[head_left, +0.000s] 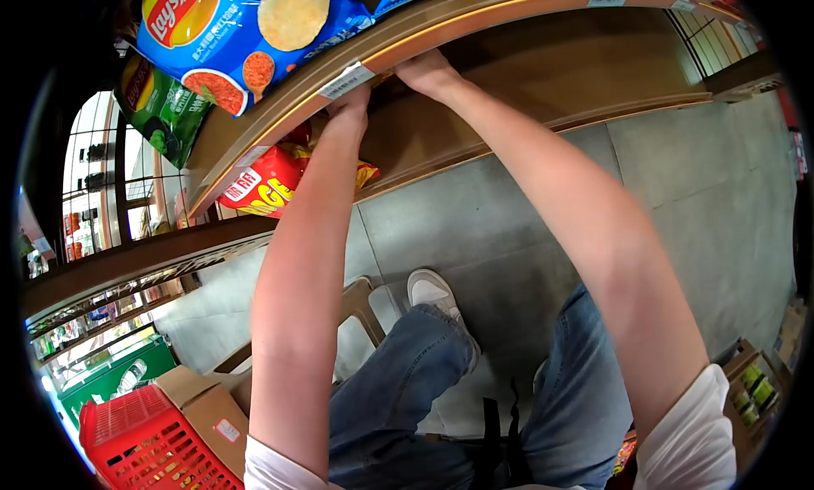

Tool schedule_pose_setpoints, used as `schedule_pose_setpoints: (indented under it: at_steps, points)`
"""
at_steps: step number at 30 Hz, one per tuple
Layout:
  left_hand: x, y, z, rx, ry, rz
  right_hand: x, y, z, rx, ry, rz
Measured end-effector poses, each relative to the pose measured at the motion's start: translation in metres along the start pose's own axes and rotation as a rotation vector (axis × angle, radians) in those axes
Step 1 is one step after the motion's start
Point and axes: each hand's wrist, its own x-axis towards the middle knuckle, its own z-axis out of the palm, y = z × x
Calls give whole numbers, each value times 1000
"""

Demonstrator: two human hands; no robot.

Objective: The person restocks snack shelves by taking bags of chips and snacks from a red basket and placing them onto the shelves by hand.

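Observation:
Both arms reach under the edge of an upper shelf (475,28) into the lower shelf (551,83). My left hand (349,103) is partly under the shelf edge, near a red and yellow snack bag (264,183); its fingers are hidden. To its right, my right hand (422,70) also goes under the edge, its fingers out of sight. What either hand holds, if anything, cannot be seen. On the upper shelf lie a blue Lay's chip bag (246,32) and a green chip bag (161,108).
A red plastic basket (161,443) and a cardboard box (208,409) stand at the lower left. Beside my leg is a brownish stool frame (360,308). Wire mesh lines the shelf's left end. At the right edge sits a box with green packages (757,388).

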Motion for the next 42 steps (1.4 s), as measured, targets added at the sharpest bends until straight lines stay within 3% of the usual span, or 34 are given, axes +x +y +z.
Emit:
schedule_pose_setpoints:
  at_steps: [2,3,5,9,11,13,16,19,21,23,25,33,36,39,42]
  points:
    - [-13,17,-1,207,93,84,-30,-27,-13,-28,45,268]
    - [-22,29,-1,258,160,143,-33,-22,-14,-28,49,265]
    - [-45,47,-1,98,176,99,-44,-5,-8,52,113,233]
    - [-88,46,17,-190,441,188,-67,2,-6,177,277,275]
    - [-127,80,5,29,301,-172,-86,-11,-12,202,384,282]
    - [-142,62,14,-167,362,-169,-101,-4,-9,280,452,358]
    - [-171,73,2,-233,305,-302,-122,-55,-25,491,487,532]
    - [-189,89,-9,-694,283,-468,-135,-85,-36,588,490,539]
    - [-199,111,-15,-765,322,-495,-141,-102,-45,538,485,562]
    - [-208,125,-21,-630,226,-575,-147,-110,-54,443,516,566]
    - [-210,137,-19,-631,217,-622,-145,-86,-57,127,610,480]
    - [-197,142,2,-706,281,-691,-147,-128,-93,-1,536,375]
    - [-196,149,12,-451,391,-588,-151,-136,-88,-126,393,322]
    - [-198,153,21,-381,394,-557,-153,-132,-86,-211,313,336]
    - [-216,170,16,-36,305,-575,-161,-127,-93,-293,318,389]
